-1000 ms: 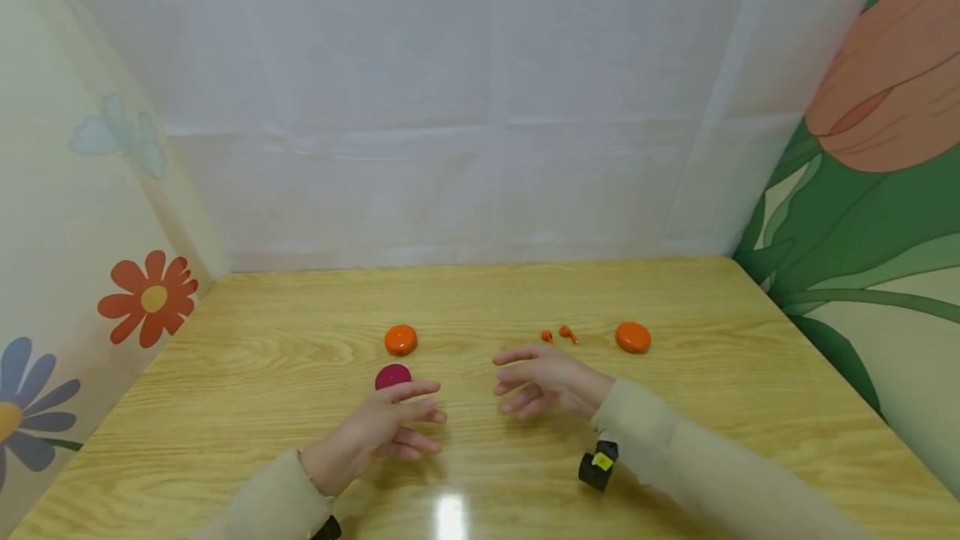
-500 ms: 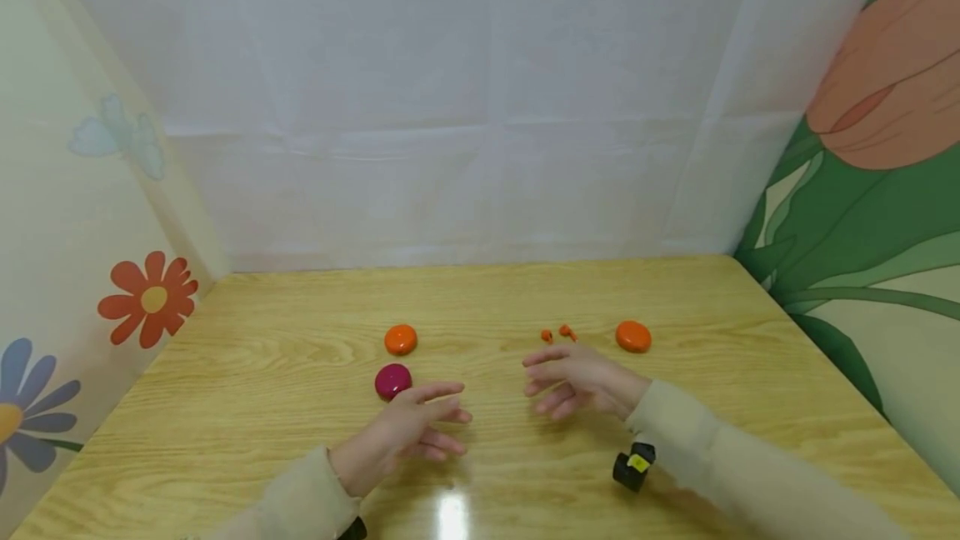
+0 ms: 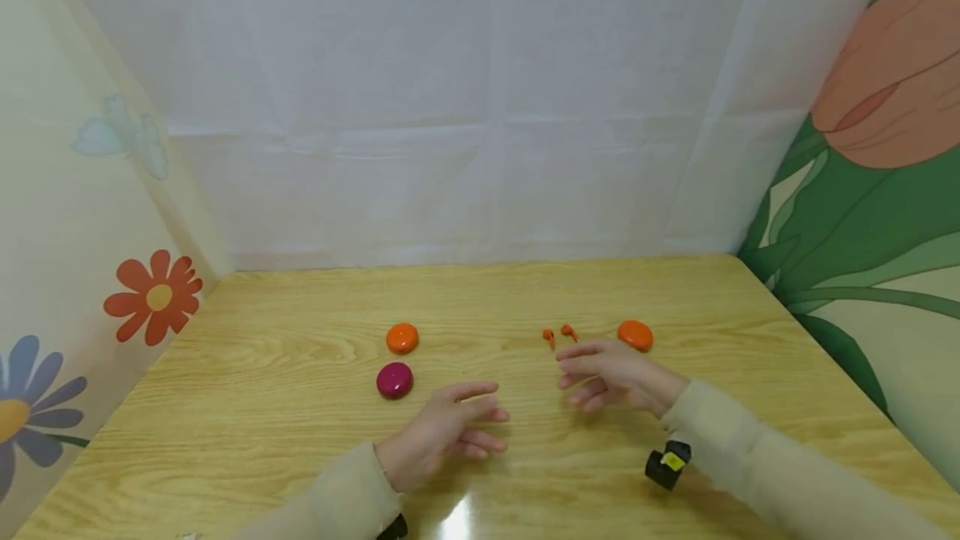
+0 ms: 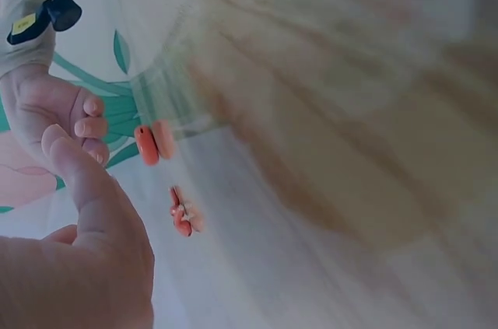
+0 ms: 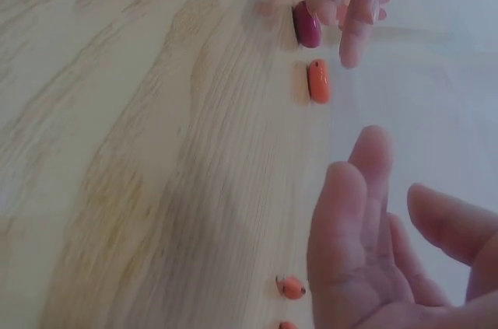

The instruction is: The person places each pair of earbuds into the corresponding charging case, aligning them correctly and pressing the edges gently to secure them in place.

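Landmark: glossy magenta flattened-round case (image 3: 394,380), lying on the light wood-grain table (image 3: 225,407). Directions as seen from the head view.

Left hand (image 3: 446,430): right of the magenta case and closer to the person, fingers relaxed and slightly bent, palm turned inward, nothing in grip. Right hand (image 3: 618,373): well to the right of the magenta case, fingers loosely extended, also holding nothing. Its fingertips are just beside a small orange stemmed earbud (image 3: 550,337); contact can't be told. Second orange earbud (image 3: 569,331) is next to the first, both right of the magenta case and farther back.

Glossy orange flattened-round case (image 3: 402,338): just behind the magenta case, apart from it. Another orange round case (image 3: 635,334): far right of the magenta case, past the earbuds, lower edge partly covered by the right hand.

Pale cream sleeves on both arms; black wrist device with yellow label (image 3: 663,467) under the right sleeve, right of the magenta case and nearer the person. Creased white sheet (image 3: 420,148) well behind the magenta case; flower-printed panels to its left and right.
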`<move>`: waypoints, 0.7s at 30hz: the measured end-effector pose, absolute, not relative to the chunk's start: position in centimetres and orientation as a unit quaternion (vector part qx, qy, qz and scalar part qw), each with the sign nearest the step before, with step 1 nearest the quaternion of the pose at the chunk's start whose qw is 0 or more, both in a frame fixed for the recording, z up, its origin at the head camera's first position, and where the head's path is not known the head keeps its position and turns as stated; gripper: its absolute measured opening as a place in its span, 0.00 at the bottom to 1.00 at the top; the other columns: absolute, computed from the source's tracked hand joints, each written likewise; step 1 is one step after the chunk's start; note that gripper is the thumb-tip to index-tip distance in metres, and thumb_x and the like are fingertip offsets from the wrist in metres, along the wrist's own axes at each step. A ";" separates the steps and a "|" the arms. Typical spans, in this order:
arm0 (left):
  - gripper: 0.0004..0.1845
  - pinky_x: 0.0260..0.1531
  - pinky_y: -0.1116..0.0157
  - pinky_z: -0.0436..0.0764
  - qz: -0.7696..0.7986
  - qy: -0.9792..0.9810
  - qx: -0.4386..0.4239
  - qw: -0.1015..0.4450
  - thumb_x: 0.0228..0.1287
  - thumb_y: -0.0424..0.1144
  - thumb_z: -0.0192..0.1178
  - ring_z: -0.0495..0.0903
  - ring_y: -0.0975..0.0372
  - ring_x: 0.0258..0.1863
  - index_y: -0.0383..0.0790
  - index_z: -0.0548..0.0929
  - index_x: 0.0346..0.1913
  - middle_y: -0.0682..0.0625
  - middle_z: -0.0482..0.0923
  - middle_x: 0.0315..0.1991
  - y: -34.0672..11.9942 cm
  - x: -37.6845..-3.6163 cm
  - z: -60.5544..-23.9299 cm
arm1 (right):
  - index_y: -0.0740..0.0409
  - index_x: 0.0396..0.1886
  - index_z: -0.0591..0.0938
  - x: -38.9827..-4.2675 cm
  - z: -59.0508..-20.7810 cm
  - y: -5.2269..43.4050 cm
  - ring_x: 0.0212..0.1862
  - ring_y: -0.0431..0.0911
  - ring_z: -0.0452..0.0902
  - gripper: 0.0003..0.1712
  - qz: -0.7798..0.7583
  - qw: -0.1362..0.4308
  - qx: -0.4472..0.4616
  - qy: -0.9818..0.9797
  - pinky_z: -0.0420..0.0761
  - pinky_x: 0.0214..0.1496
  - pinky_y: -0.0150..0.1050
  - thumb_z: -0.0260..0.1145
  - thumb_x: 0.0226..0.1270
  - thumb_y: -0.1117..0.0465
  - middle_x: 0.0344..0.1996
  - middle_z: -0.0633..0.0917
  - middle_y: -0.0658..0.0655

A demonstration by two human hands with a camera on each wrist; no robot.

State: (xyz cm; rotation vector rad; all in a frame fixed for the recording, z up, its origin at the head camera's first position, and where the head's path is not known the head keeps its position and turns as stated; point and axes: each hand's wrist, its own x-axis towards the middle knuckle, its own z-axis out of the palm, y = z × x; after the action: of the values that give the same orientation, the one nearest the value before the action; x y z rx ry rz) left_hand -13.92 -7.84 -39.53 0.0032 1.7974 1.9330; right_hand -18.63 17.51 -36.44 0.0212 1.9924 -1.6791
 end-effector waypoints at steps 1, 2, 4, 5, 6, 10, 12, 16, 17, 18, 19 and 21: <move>0.25 0.21 0.71 0.80 0.710 0.658 0.000 0.250 0.74 0.38 0.53 0.86 0.60 0.25 0.28 0.65 0.68 0.38 0.83 0.45 -7.5 -14.0 -39.6 | 0.72 0.65 0.68 -18.6 -36.4 17.8 0.26 0.43 0.83 0.27 -0.622 0.263 0.011 0.737 0.83 0.29 0.38 0.59 0.73 0.62 0.32 0.87 0.55; 0.25 0.22 0.71 0.80 0.710 0.657 0.000 0.251 0.74 0.38 0.53 0.86 0.59 0.25 0.28 0.65 0.68 0.38 0.83 0.46 -7.2 -14.0 -39.6 | 0.72 0.65 0.67 -18.7 -36.4 18.0 0.26 0.43 0.83 0.27 -0.622 0.263 0.014 0.737 0.83 0.29 0.38 0.59 0.73 0.62 0.33 0.87 0.56; 0.25 0.21 0.71 0.80 0.711 0.657 -0.003 0.251 0.74 0.38 0.53 0.86 0.59 0.26 0.29 0.66 0.68 0.38 0.83 0.46 -6.6 -14.2 -39.7 | 0.72 0.66 0.67 -18.7 -36.5 18.5 0.27 0.43 0.83 0.27 -0.622 0.261 0.016 0.738 0.83 0.30 0.38 0.58 0.73 0.62 0.33 0.87 0.56; 0.25 0.21 0.71 0.80 0.711 0.658 -0.002 0.250 0.74 0.38 0.53 0.86 0.58 0.26 0.29 0.66 0.68 0.38 0.83 0.46 -6.4 -14.2 -39.8 | 0.72 0.66 0.66 -18.7 -36.5 18.7 0.27 0.43 0.84 0.27 -0.621 0.261 0.018 0.739 0.84 0.30 0.38 0.58 0.73 0.62 0.33 0.87 0.56; 0.25 0.21 0.71 0.80 0.711 0.657 -0.002 0.250 0.73 0.38 0.54 0.86 0.58 0.26 0.30 0.67 0.68 0.38 0.83 0.46 -6.1 -14.3 -39.9 | 0.73 0.66 0.66 -18.7 -36.5 18.9 0.27 0.43 0.84 0.27 -0.621 0.260 0.019 0.739 0.84 0.30 0.38 0.58 0.73 0.62 0.34 0.87 0.56; 0.24 0.21 0.71 0.80 0.710 0.659 0.003 0.247 0.73 0.37 0.54 0.87 0.56 0.27 0.31 0.67 0.68 0.37 0.83 0.47 -5.2 -14.5 -40.0 | 0.73 0.65 0.67 -18.8 -36.4 19.6 0.28 0.44 0.84 0.27 -0.617 0.260 0.015 0.743 0.84 0.31 0.38 0.59 0.73 0.62 0.34 0.87 0.56; 0.24 0.21 0.70 0.80 0.712 0.657 0.004 0.246 0.73 0.37 0.53 0.87 0.55 0.27 0.30 0.67 0.67 0.37 0.83 0.47 -4.8 -14.6 -40.0 | 0.73 0.65 0.66 -18.7 -36.4 20.0 0.29 0.44 0.84 0.27 -0.615 0.261 0.011 0.744 0.84 0.32 0.39 0.58 0.73 0.62 0.34 0.86 0.56; 0.24 0.20 0.70 0.80 0.714 0.655 0.002 0.246 0.73 0.36 0.54 0.87 0.55 0.27 0.31 0.68 0.67 0.37 0.83 0.45 -3.8 -14.9 -40.1 | 0.74 0.66 0.64 -18.7 -36.3 20.7 0.29 0.44 0.84 0.28 -0.613 0.260 0.013 0.746 0.84 0.32 0.39 0.57 0.73 0.62 0.35 0.86 0.56; 0.24 0.19 0.70 0.80 0.715 0.655 0.001 0.246 0.73 0.37 0.54 0.87 0.55 0.27 0.30 0.68 0.67 0.37 0.83 0.45 -3.6 -15.0 -40.1 | 0.74 0.66 0.64 -18.7 -36.3 20.9 0.29 0.44 0.84 0.28 -0.613 0.260 0.016 0.746 0.84 0.32 0.38 0.57 0.74 0.62 0.35 0.86 0.57; 0.24 0.19 0.70 0.80 0.714 0.655 0.000 0.246 0.73 0.36 0.54 0.87 0.55 0.26 0.30 0.68 0.67 0.38 0.84 0.45 -3.4 -15.0 -40.1 | 0.74 0.67 0.63 -18.7 -36.3 21.0 0.29 0.44 0.83 0.29 -0.611 0.259 0.019 0.747 0.84 0.32 0.38 0.57 0.74 0.62 0.36 0.86 0.57; 0.24 0.19 0.71 0.80 0.715 0.655 -0.002 0.246 0.73 0.36 0.54 0.87 0.55 0.27 0.31 0.68 0.67 0.38 0.84 0.44 -3.3 -15.1 -40.1 | 0.73 0.67 0.63 -18.7 -36.3 21.2 0.29 0.44 0.83 0.29 -0.610 0.258 0.022 0.749 0.83 0.32 0.38 0.57 0.74 0.61 0.36 0.86 0.57; 0.23 0.18 0.71 0.80 0.715 0.654 -0.003 0.245 0.73 0.36 0.54 0.87 0.54 0.27 0.31 0.69 0.67 0.39 0.84 0.43 -3.0 -15.2 -40.1 | 0.73 0.67 0.63 -18.7 -36.3 21.4 0.28 0.43 0.83 0.29 -0.607 0.257 0.029 0.751 0.83 0.32 0.37 0.57 0.74 0.61 0.37 0.85 0.58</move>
State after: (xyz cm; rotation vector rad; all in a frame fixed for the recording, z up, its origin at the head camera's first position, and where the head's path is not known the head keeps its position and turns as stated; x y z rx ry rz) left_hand -15.16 -2.96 -40.13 -0.0085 1.7859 1.9522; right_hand -18.67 21.44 -36.31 0.0783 2.0384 -1.6481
